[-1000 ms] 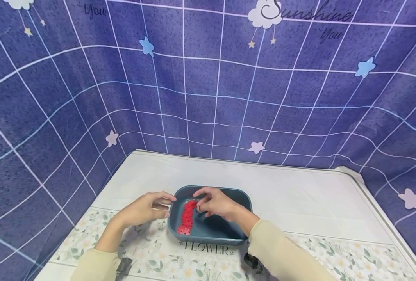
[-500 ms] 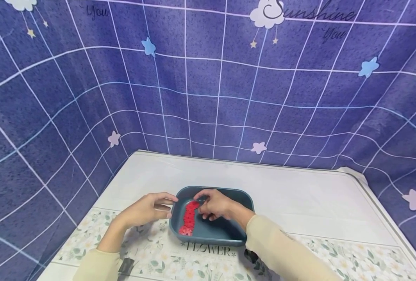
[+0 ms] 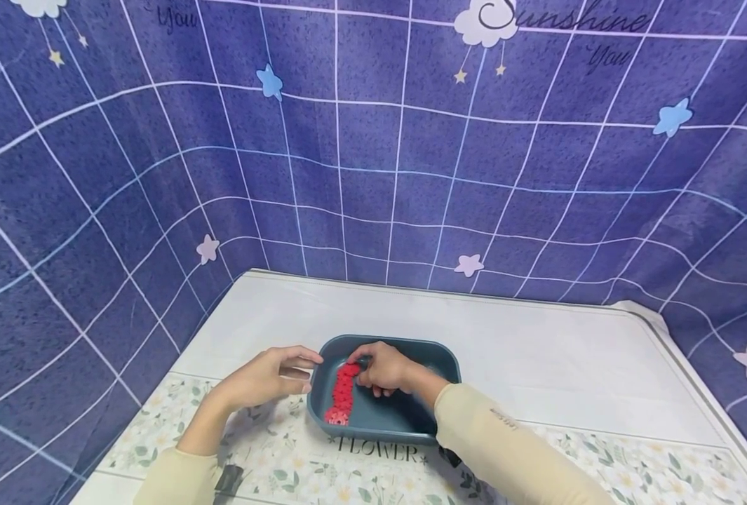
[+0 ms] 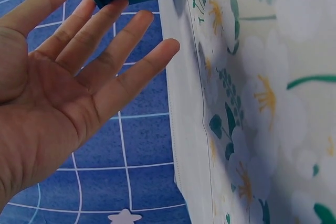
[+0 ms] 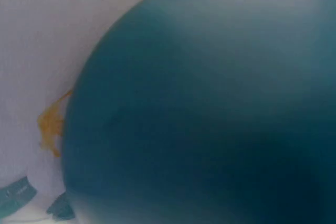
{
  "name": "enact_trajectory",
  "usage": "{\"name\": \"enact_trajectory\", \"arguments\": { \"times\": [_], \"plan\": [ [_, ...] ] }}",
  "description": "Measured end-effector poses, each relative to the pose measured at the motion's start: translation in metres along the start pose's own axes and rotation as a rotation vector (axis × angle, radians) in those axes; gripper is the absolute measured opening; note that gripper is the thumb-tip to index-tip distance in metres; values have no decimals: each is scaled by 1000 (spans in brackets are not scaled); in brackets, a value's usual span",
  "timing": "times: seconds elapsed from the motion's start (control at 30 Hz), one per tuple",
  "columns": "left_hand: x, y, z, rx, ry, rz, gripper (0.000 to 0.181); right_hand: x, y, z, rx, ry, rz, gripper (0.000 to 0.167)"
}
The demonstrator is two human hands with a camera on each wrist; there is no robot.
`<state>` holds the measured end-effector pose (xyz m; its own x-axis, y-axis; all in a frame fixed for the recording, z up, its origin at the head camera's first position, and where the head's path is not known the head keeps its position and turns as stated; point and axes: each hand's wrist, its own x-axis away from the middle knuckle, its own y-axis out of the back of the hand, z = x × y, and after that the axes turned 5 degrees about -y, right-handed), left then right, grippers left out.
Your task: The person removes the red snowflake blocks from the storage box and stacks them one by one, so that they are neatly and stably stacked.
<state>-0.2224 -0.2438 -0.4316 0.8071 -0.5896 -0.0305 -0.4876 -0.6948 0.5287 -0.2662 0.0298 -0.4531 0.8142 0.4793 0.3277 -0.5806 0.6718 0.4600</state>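
Left hand (image 3: pixel 268 379): grip released, fingers spread beside blue tub (image 3: pixel 398 415) | Right hand (image 3: pixel 387 368): inside tub, fingers bent at far end of red strip (image 3: pixel 343 396); pinching or not, cannot tell | Strip: tub floor, left end | Tub: on worktop (image 3: pixel 537 351)

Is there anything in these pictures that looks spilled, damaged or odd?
Nothing stands out. The row of red pieces lies inside the blue tray, near its left side in the head view; I see none spilled. The tray stands upright on the table without visible damage, though the right hand hides part of it.
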Motion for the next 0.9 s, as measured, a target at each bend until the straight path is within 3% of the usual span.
{"name": "enact_trajectory", "arguments": {
  "times": [0.17,0.9],
  "plan": [
    [0,0,-2,-26,5,-4,44,-3,-3,-3,73,24,-59,32],
    [-1,0,-5,-23,-23,-11,44,-10,-12,-3,241,82,-198,29]
  ]
}}
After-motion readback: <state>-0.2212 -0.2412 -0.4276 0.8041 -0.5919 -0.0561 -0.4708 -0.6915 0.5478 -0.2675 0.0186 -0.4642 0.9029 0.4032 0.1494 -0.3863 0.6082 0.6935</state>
